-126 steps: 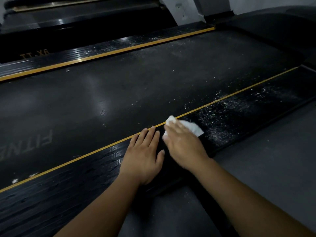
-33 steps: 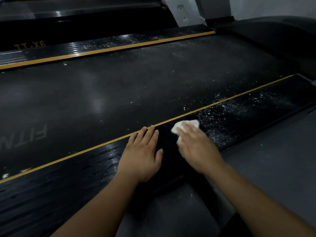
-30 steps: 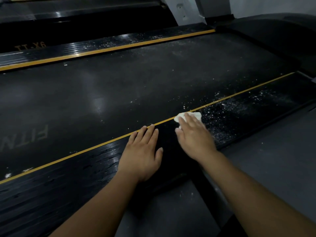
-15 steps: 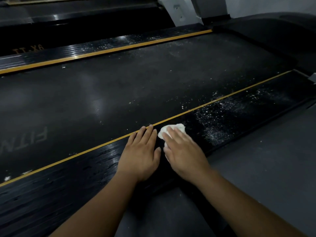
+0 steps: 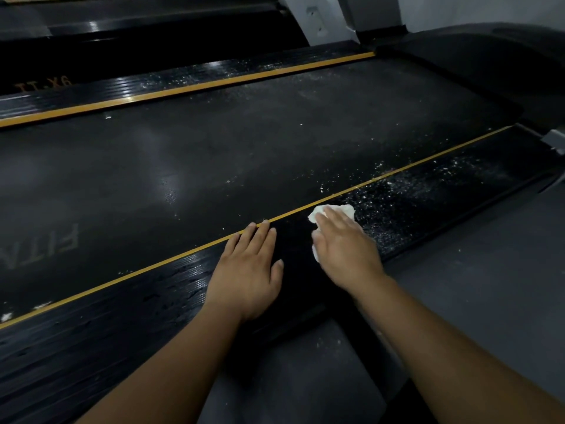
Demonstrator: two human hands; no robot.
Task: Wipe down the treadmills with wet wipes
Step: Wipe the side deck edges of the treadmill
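Observation:
A black treadmill lies in front of me, its wide dark belt (image 5: pixel 214 160) edged by a thin yellow line. My left hand (image 5: pixel 247 270) rests flat on the near ribbed side rail (image 5: pixel 128 304), fingers straight and fingertips at the yellow line. Just to its right, my right hand (image 5: pixel 345 249) presses a crumpled white wet wipe (image 5: pixel 336 210) onto the same rail; the wipe sticks out beyond the fingertips and under the palm. White dust specks (image 5: pixel 409 197) cover the rail right of the wipe.
The far side rail (image 5: pixel 183 84) also carries white specks. A second treadmill (image 5: pixel 137 29) lies beyond it, and a grey upright post (image 5: pixel 318 19) stands at the top. The black motor cover (image 5: pixel 489 56) rises at the right; grey floor (image 5: pixel 477 270) runs along the near side.
My right hand has slid the wipe to the right along the rail, away from my left hand and up to the dusty patch. My left hand has stayed in place.

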